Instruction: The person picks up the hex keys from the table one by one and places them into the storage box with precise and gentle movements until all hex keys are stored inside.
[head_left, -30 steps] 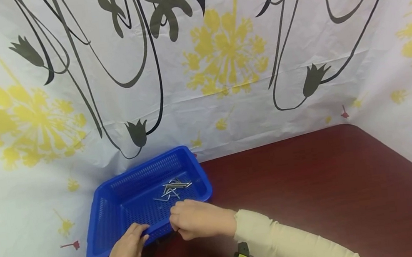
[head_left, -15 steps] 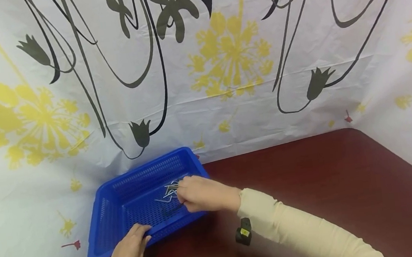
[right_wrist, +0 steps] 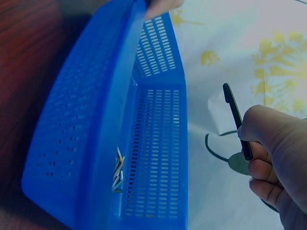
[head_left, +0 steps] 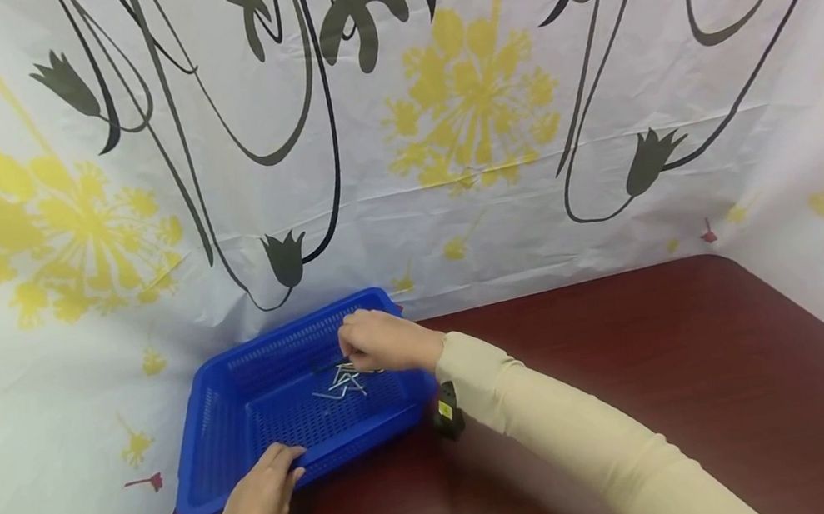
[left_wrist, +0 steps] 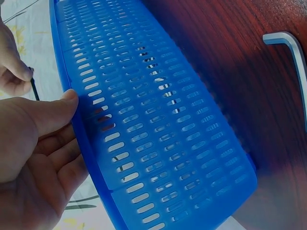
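Note:
In the head view, a blue plastic basket [head_left: 355, 432] with slotted walls stands at the table's back left. My left hand [head_left: 254, 512] grips its near rim, thumb on top and fingers curled at the other side in the left wrist view. Over the basket's far right part, my right hand [head_left: 383, 339] pinches a black hex key [right_wrist: 236, 117] between thumb and fingers. Beneath that hand several silver hex keys [right_wrist: 118, 176] lie in a loose pile on the basket floor. One larger silver hex key [left_wrist: 284, 38] rests on the table outside the basket.
Dark red wooden table [head_left: 618, 352] stretches to the right of the basket. A white patterned cloth [head_left: 501, 239] hangs right behind the basket and along the sides. A small black camera [head_left: 447, 412] sits at the right wrist.
My right hand has moved from the basket's near rim up and over to its far right part, with the black hex key in it. The left hand stays on the rim.

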A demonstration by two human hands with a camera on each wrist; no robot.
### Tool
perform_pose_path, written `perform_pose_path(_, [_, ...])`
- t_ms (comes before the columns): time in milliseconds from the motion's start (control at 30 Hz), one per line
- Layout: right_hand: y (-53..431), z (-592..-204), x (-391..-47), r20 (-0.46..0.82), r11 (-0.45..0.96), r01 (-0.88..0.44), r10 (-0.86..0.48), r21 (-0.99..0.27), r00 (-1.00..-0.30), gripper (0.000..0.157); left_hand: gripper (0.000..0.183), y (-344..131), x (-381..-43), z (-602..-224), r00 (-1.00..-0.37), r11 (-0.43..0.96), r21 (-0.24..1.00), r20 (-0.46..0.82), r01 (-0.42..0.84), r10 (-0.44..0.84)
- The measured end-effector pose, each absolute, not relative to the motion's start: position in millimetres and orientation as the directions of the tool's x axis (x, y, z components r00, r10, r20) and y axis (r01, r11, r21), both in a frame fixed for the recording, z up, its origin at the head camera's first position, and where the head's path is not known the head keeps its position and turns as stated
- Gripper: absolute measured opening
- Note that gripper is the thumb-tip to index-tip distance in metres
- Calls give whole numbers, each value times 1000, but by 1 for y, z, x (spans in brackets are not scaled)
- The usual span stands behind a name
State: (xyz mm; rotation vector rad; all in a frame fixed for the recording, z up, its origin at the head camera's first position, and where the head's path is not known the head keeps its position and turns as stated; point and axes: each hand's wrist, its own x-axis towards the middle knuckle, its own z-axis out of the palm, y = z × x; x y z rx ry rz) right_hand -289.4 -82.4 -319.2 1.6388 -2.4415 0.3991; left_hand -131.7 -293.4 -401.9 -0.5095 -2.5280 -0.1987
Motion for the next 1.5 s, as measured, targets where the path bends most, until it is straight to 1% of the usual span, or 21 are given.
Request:
perform_pose_path(200, [-93,-322,-309,245,407,-900,-867,-154,-434,10,22,-293,-133,-402,-789,921,45,532,388,307])
perform_pose_path(333, [-101,-324,-323,236,425,-883,-853,-201,-465,11,21,-293,-133,-401,-797,924,51,526,379,298])
perform_pose_path(533, [-112,-332,-342,229,416,-861,-844,-293,-485,30,21,-292,-133,-400,-852,937,82,449,340,270])
perform_pose_path(633, [-115,-337,-347,244,403,-861,-842,-310,-482,35,20,-293,-135,-401,-863,939,89,431,331,263])
perform_pose_path(867, [-119,-348,-360,229,454,-825,-810,-338,-539,28,22,-293,-138,-404,-830,930,65,476,363,291])
perform_pose_path(1033, [-128,-357,-372,223,442,-807,-805,-393,-549,33,23,-293,-137,-406,-870,941,88,417,327,263])
perform_pose_path(1100, [-130,-360,-376,227,442,-800,-799,-405,-557,36,23,-294,-137,-408,-874,942,88,409,324,263])
perform_pose_path(1167, [-131,-364,-379,221,459,-787,-788,-412,-575,39,23,-294,-139,-411,-850,931,74,438,358,292])
perform_pose_path(1233, [-131,-368,-382,219,467,-776,-779,-423,-588,40,10,-295,-141,-414,-807,916,42,492,398,328])
perform_pose_path(1267, [-132,-370,-383,219,466,-774,-778,-429,-589,41,16,-296,-142,-416,-777,907,23,526,420,346])
perform_pose_path(1333, [-134,-374,-385,222,455,-769,-777,-449,-589,41,38,-299,-144,-418,-731,893,-6,572,450,372])
perform_pose_path(1400, [-136,-377,-386,225,448,-767,-777,-458,-588,41,60,-301,-145,-419,-707,885,-21,592,465,386])
perform_pose_path(1467, [-138,-382,-389,223,453,-766,-775,-457,-591,41,63,-303,-145,-419,-708,885,-25,589,464,388])
perform_pose_path(1500, [-139,-385,-390,217,463,-762,-772,-453,-598,40,57,-303,-144,-419,-722,889,-21,574,458,386])
